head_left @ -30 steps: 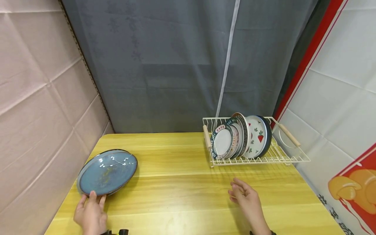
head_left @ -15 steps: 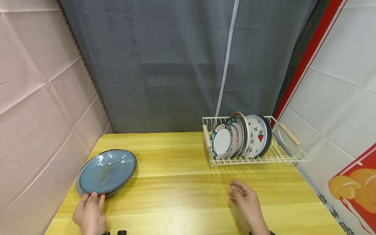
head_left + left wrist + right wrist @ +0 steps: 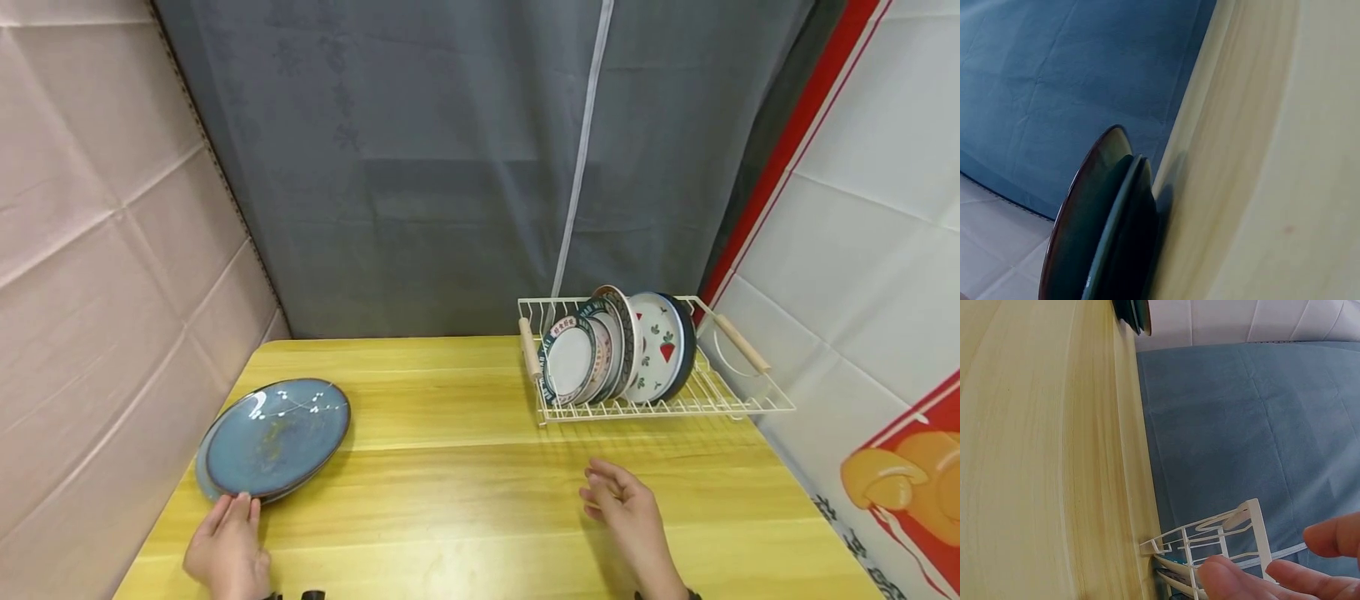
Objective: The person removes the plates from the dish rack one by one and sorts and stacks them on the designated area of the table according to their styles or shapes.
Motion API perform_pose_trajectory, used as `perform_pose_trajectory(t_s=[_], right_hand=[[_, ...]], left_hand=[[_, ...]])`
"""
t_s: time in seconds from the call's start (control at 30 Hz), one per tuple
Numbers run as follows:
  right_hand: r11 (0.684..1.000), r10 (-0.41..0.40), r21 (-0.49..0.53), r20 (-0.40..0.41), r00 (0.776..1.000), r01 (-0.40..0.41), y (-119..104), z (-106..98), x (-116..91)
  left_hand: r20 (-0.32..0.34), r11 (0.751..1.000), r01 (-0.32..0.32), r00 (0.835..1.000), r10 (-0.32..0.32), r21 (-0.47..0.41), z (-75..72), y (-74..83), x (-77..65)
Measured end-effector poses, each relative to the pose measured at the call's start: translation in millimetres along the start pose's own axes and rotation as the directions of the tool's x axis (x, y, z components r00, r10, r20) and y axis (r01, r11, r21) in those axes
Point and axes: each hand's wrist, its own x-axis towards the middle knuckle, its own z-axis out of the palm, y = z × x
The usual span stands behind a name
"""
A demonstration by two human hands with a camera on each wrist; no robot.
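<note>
Left hand (image 3: 227, 546): lower left of the frame; fingertips at the near rim of the blue plate, apparently pinching it, probably to keep the patterned face untouched.
Right hand (image 3: 628, 521): lower right; fingers loosely bent, spaced apart, holding nothing.
Blue plate (image 3: 277, 442): left of the frame, lying over the lower plate (image 3: 202, 477), which peeks out leftward; the stack likely saves room.
Facing: patterned side up; round, so no true long axis, though its outline stretches from lower left to upper right.
Wire rack (image 3: 742, 343): right of the frame on the desk (image 3: 435, 500); its dishes (image 3: 663, 346) lean on edge, presumably so the wires separate them.
</note>
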Motion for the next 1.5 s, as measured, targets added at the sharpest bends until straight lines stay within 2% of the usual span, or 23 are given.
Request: perform_pose_trajectory(t_s=[0.13,0.27,0.43,0.57,0.67,0.77,0.83,0.9,1.0,1.07,1.13,1.3,1.37,1.5], right_hand=[[1.000,0.005,0.001,0.001,1.000,-0.005,0,0,-1],[1.000,0.006,-0.003,0.002,1.000,-0.006,0,-1,-1],[1.000,0.004,-0.014,-0.001,1.000,-0.004,1,-2,0],[1.000,0.002,-0.018,0.004,1.000,-0.001,0,-2,1],[1.000,0.002,-0.016,0.002,1.000,-0.002,-1,-2,1],[1.000,0.002,-0.012,-0.001,1.000,-0.002,-1,-2,1],[1.000,-0.003,-0.011,0.001,1.000,0.003,-2,-2,1],[1.000,-0.006,-0.009,0.002,1.000,0.006,-2,-2,0],[1.000,-0.006,-0.010,0.003,1.000,0.006,-3,-3,0],[1.000,-0.007,-0.010,0.001,1.000,0.007,-4,-4,0],[1.000,-0.020,-0.009,0.000,1.000,0.020,-4,-4,1],[1.000,-0.030,0.002,-0.007,1.000,0.030,-5,-5,2],[1.000,-0.022,0.003,-0.007,1.000,0.022,-5,-6,2],[1.000,-0.014,0.003,-0.008,1.000,0.014,-4,-7,2]], left_hand=[[-0.047,0.992,-0.094,0.995,0.091,-0.079,-0.2,-4.4,-3.7],[-0.035,0.980,-0.174,0.985,0.171,-0.095,3.0,-4.6,-12.6],[0.062,0.973,-0.227,0.971,0.229,-0.042,13.6,-10.0,-30.8],[0.152,0.972,-0.235,0.961,0.232,-0.002,20.7,-20.1,-45.3],[0.235,0.966,-0.238,0.949,0.209,0.101,24.5,-27.2,-54.6],[0.314,0.927,-0.260,0.934,0.170,0.269,26.0,-34.8,-59.6],[0.365,0.882,-0.271,0.923,0.124,0.387,25.0,-40.1,-61.4],[0.414,0.825,-0.292,0.907,0.078,0.484,23.5,-45.4,-63.2],[0.489,0.742,-0.352,0.871,0.037,0.570,20.1,-54.0,-64.7],[0.537,0.710,-0.401,0.843,0.037,0.579,18.1,-60.4,-64.0],[0.562,0.691,-0.424,0.826,0.031,0.586,18.2,-64.5,-65.9],[0.572,0.668,-0.393,0.818,-0.060,0.632,23.9,-69.0,-79.2],[0.592,0.656,-0.401,0.801,-0.088,0.640,24.6,-71.8,-84.7],[0.654,0.641,-0.457,0.751,-0.094,0.617,23.5,-78.5,-94.4]])
